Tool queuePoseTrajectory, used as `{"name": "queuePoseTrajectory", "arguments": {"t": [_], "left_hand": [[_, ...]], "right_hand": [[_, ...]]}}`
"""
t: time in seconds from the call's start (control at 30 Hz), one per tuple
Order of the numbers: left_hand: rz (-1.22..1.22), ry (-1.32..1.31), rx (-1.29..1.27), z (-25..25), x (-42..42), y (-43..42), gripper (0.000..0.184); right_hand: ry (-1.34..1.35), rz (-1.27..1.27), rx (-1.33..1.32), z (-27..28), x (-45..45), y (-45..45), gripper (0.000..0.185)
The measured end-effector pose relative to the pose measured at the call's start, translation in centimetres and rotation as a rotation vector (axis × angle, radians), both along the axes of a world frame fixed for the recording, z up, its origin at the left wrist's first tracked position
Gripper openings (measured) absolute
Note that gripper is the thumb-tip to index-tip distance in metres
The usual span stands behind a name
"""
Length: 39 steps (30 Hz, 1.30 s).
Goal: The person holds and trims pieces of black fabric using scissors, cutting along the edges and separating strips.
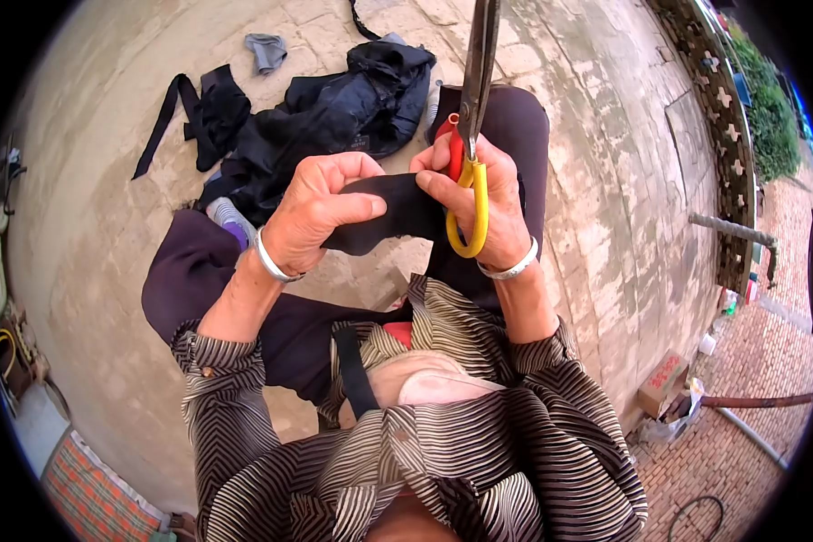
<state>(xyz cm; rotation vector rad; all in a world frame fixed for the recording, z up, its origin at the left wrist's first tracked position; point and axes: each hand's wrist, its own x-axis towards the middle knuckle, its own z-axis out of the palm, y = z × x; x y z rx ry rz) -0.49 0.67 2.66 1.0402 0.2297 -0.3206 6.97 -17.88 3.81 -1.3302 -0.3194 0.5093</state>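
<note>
Around the heap of black fabric lay worn, pale paving, outdoors. Left of the heap lay a smaller black piece with straps, and a small grey cloth rested beyond that. Well to the heap's right ran a low patterned wall, with green plants past it; a brick-paved area and a cardboard box were farther down on that side.

Nearer the person than the heap, a black cloth was held up over the gap between the bent knees. Its long axis ran roughly sideways, from hand to hand, with the left end a little nearer the body and the lower edge curving loosely.

On the heap's near side, the left hand was partly curled, pinching the cloth's left part between thumb and fingers. Right of it, the right hand was closed further, its thumb pressed on the cloth's right part. That hand also carried scissors with one yellow and one red handle, their blades pointing away from the person, right of the heap.
</note>
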Motion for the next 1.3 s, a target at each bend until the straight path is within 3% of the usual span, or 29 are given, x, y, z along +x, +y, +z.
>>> {"name": "queuePoseTrajectory", "arguments": {"t": [0.2,0.57,0.63,0.8,1.0,1.13,1.2,1.3], "left_hand": [[0.01,0.026,0.03,0.4,0.0,0.4,0.016],[-0.09,-0.061,0.205,0.5,-0.2,0.0,0.015],[-0.104,-0.059,0.215,1.0,-0.3,0.0,0.015],[-0.113,-0.025,0.155,1.2,-0.2,0.7,0.014],[0.006,-0.004,0.071,0.8,0.0,1.5,0.011],[0.134,-0.008,0.073,0.9,0.1,1.1,0.01],[0.227,-0.074,0.189,0.2,0.1,0.9,0.009],[0.215,-0.162,0.389,-0.6,0.0,1.1,0.009]], "right_hand": [[-0.114,0.103,-0.12,-0.4,-0.1,-0.2,0.02],[-0.179,0.03,-0.179,-0.1,-0.8,1.0,0.019],[0.069,0.063,-0.037,0.3,-0.8,1.0,0.018],[0.309,0.122,0.079,0.1,-0.3,0.8,0.018],[0.172,0.118,0.059,-0.1,0.0,1.0,0.017],[-0.146,-0.042,-0.034,-0.9,0.4,1.1,0.016],[-0.261,-0.099,-0.171,-0.8,0.5,1.1,0.017],[-0.229,-0.07,-0.147,-0.2,-0.5,2.2,0.02]]}}
